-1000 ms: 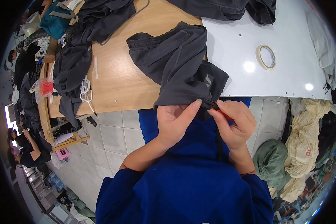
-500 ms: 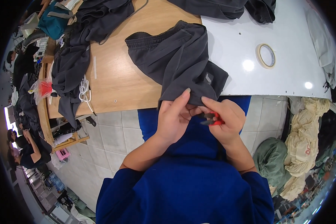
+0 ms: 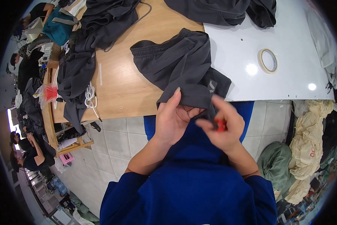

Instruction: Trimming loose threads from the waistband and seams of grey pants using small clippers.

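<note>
While your left hand (image 3: 173,122) grips the near end of the dark grey garment (image 3: 185,73), thumb above and fingers beneath, your motion-blurred right hand (image 3: 230,129) holds a small red tool (image 3: 220,125) just beside it, elastic waistband (image 3: 151,50) lying on the wooden table (image 3: 119,86).

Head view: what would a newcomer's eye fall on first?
Probably the dark grey garment in the upper middle, its near edge in the left hand. Just right of that, a blurred red tool shows in the right hand. The roll of tape stands out on the white tabletop, upper right.
</note>
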